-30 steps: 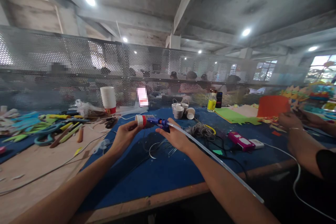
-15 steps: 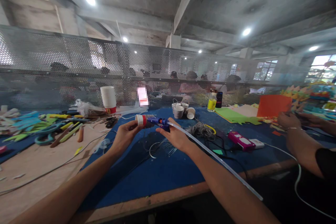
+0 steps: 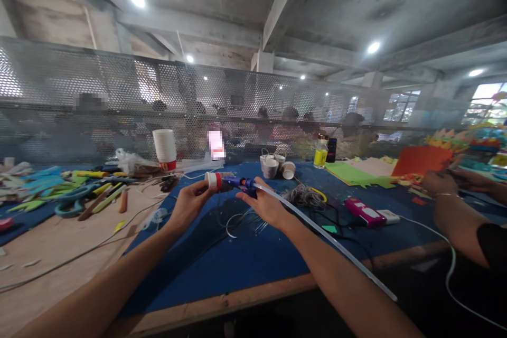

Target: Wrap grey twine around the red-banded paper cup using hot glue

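Pinched in my left hand [image 3: 193,202] is a small white paper cup [image 3: 213,180] with a red band, tipped on its side. My right hand [image 3: 264,203] grips a blue hot glue gun [image 3: 242,183], its nozzle end up against the cup's red side; whether it touches, I cannot tell. From the gun's rear a long translucent glue stick [image 3: 328,243] runs back over my right forearm. Beyond my hands stand several small cups with wire handles [image 3: 270,168], and one cup [image 3: 288,170] lies on its side. Thin wires [image 3: 253,219] lie beneath my right hand.
A tall stack of paper cups [image 3: 164,148] stands at the back left. Scissors [image 3: 73,202] and coloured tools lie at left. Grey cord [image 3: 303,198], a magenta power strip [image 3: 364,213] and a yellow bottle [image 3: 320,153] are to the right. A co-worker's hands [image 3: 439,185] hold orange paper [image 3: 422,161].
My hands, the cup and the glue gun hold almost the same place. At right, the co-worker's orange sheet has tilted and shifted a little to the right.
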Demonstrator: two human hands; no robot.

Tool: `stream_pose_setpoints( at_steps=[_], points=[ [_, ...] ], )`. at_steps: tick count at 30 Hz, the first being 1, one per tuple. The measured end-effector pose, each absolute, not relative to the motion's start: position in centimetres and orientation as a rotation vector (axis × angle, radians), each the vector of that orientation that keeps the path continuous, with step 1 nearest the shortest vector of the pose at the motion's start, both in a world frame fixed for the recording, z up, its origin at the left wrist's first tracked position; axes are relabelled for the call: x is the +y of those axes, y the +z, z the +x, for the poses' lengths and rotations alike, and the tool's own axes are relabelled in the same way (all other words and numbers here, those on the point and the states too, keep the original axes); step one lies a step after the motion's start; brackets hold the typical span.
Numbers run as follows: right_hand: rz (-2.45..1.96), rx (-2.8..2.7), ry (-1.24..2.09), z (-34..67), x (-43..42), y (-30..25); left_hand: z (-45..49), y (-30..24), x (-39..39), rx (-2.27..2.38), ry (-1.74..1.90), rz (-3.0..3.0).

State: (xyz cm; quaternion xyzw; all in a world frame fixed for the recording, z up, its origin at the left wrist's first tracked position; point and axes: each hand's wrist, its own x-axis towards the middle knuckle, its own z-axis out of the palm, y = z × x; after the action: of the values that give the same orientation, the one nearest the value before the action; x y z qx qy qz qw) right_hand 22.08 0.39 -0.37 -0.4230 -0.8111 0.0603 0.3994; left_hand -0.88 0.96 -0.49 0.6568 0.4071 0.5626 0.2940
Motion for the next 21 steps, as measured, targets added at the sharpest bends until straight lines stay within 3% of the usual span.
stream_pose_setpoints(
  at_steps=[21],
  points=[
    [-1.039,-2.062,0.183,22.13,0.31,-0.23,-0.58,0.03,0.46,1.113,1.522,1.696]
  ],
)
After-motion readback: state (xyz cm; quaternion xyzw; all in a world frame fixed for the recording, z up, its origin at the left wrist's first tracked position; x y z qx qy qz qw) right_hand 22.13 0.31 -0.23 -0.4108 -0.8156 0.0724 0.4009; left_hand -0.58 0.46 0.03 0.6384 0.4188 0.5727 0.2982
